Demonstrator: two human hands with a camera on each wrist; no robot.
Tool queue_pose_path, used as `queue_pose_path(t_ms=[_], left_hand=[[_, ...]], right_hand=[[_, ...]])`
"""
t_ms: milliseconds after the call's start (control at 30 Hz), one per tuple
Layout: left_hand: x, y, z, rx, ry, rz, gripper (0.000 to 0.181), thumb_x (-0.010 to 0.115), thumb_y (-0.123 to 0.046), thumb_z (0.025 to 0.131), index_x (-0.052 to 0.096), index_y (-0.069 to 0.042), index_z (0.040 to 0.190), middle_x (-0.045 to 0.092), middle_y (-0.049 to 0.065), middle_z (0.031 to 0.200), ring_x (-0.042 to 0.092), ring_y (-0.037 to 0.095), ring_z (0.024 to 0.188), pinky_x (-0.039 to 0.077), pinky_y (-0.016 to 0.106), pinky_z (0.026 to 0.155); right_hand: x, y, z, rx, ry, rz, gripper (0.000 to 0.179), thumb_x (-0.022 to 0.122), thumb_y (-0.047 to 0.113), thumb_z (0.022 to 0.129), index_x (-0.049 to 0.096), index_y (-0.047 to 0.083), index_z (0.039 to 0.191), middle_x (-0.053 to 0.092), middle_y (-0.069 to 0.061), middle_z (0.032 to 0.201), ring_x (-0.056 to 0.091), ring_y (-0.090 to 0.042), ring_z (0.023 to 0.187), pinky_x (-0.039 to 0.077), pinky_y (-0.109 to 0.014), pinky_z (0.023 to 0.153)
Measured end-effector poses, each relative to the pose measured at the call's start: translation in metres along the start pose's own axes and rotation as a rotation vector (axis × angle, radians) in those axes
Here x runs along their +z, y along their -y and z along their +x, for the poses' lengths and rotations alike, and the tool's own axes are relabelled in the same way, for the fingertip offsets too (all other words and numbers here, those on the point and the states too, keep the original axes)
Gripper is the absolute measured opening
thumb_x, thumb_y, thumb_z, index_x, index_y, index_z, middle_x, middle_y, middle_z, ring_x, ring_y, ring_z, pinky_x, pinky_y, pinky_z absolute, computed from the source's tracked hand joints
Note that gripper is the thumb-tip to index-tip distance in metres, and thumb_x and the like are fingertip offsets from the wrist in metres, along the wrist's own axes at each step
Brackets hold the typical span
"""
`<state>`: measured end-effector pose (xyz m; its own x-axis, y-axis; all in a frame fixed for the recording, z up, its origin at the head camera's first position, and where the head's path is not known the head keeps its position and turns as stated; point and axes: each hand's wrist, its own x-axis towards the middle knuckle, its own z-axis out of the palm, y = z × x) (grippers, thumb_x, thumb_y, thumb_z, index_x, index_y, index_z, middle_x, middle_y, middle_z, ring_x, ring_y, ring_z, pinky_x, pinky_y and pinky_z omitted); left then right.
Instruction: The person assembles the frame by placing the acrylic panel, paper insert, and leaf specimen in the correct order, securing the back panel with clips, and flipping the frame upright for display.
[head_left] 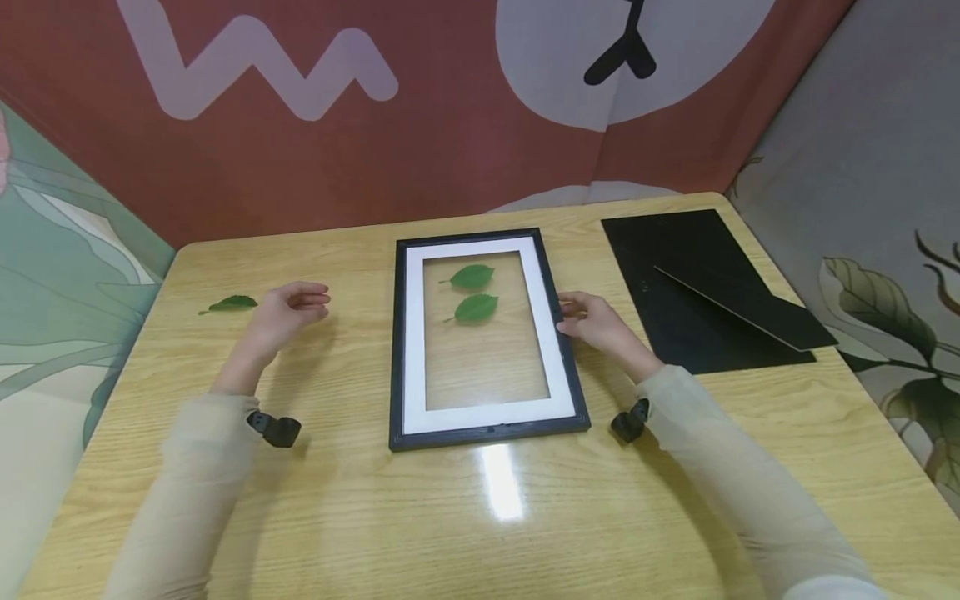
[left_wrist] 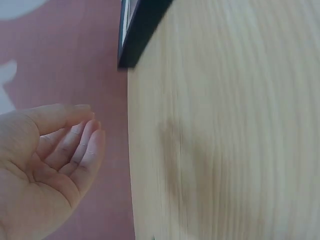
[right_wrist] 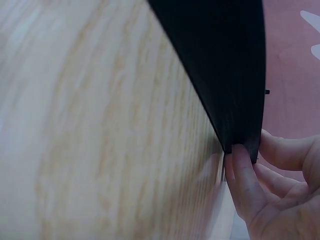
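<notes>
A black picture frame point(head_left: 489, 430) with a white mat lies flat on the table, and two green leaves point(head_left: 476, 308) show inside its window, one above the other. At the frame's right side, my right hand point(head_left: 600, 321) holds the edge. In the right wrist view the fingers point(right_wrist: 242, 165) lie against the black side wall and the thumb point(right_wrist: 282, 150) is at the upper edge. My left hand point(head_left: 283, 315) hovers over the table left of the frame, fingers loosely bent and holding nothing. Just left of it lies a third green leaf point(head_left: 232, 303).
To the right, a black backing board point(head_left: 667, 250) lies on the wooden table point(head_left: 360, 517), its hinged black stand flap point(head_left: 757, 308) raised at an angle. A red patterned cloth point(head_left: 450, 150) hangs behind the table's far edge.
</notes>
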<state>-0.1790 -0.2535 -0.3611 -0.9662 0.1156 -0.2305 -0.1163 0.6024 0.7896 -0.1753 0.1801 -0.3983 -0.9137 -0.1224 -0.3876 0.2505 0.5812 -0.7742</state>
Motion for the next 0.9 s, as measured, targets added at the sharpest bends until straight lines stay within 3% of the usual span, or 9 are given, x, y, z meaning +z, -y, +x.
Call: queue_pose_path(t_ms=[100,167,267,400,500,733,900], left_hand=[[-0.016,0.013,-0.002,0.009,-0.071,0.019,0.046,0.053,-0.016,0.098,0.044,0.0,0.14,0.058,-0.007,0.112,0.053,-0.014,0.087,0.052,0.011,0.083],[-0.025,0.02,-0.002,0.012,-0.119,0.037,0.047,0.055,-0.018,0.097,0.046,0.001,0.139,0.054,-0.022,0.1,0.052,-0.017,0.084,0.051,0.007,0.079],[-0.038,0.031,-0.003,0.012,-0.173,0.046,0.048,0.055,-0.018,0.097,0.045,0.003,0.138,0.048,-0.035,0.089,0.05,-0.019,0.082,0.048,0.003,0.075],[-0.054,0.044,-0.005,0.001,-0.238,0.042,0.045,0.055,-0.011,0.096,0.045,0.006,0.136,0.047,-0.04,0.083,0.049,-0.021,0.079,0.045,0.0,0.07],[-0.065,0.056,-0.007,-0.008,-0.283,0.018,0.039,0.054,-0.008,0.095,0.049,0.002,0.132,0.048,-0.04,0.082,0.049,-0.02,0.08,0.044,-0.001,0.069],[-0.083,0.08,-0.012,-0.057,-0.385,-0.081,0.03,0.053,0.0,0.093,0.055,-0.014,0.12,0.05,-0.041,0.079,0.05,-0.022,0.076,0.045,-0.002,0.068],[-0.088,0.089,-0.012,-0.113,-0.439,-0.109,0.029,0.051,0.0,0.093,0.055,-0.027,0.101,0.05,-0.04,0.074,0.05,-0.021,0.073,0.045,-0.002,0.066]], right_hand=[[0.0,0.0,0.0,-0.006,-0.003,-0.002,0.055,0.051,0.006,0.096,0.031,0.002,0.148,0.042,-0.025,0.144,0.042,-0.039,0.133,0.044,-0.046,0.107],[0.0,0.0,0.001,-0.015,-0.003,-0.007,0.055,0.051,0.007,0.096,0.031,0.001,0.147,0.041,-0.026,0.144,0.042,-0.04,0.133,0.043,-0.047,0.108],[0.0,0.0,0.002,-0.018,-0.005,-0.011,0.055,0.051,0.008,0.096,0.032,0.002,0.147,0.042,-0.026,0.144,0.041,-0.039,0.134,0.043,-0.048,0.108],[0.001,0.0,0.003,-0.008,-0.006,-0.001,0.055,0.051,0.008,0.096,0.032,0.003,0.148,0.041,-0.025,0.145,0.041,-0.039,0.134,0.043,-0.047,0.108],[0.001,0.0,0.003,0.004,-0.007,0.007,0.055,0.051,0.007,0.096,0.031,0.004,0.148,0.041,-0.024,0.145,0.042,-0.038,0.134,0.044,-0.046,0.108],[0.001,0.001,0.001,0.011,-0.006,0.019,0.055,0.051,0.006,0.096,0.031,0.003,0.148,0.04,-0.025,0.145,0.042,-0.038,0.134,0.044,-0.045,0.107],[0.0,0.001,0.0,0.009,-0.011,0.016,0.055,0.051,0.006,0.096,0.031,0.003,0.148,0.041,-0.024,0.145,0.041,-0.038,0.134,0.044,-0.045,0.107]])
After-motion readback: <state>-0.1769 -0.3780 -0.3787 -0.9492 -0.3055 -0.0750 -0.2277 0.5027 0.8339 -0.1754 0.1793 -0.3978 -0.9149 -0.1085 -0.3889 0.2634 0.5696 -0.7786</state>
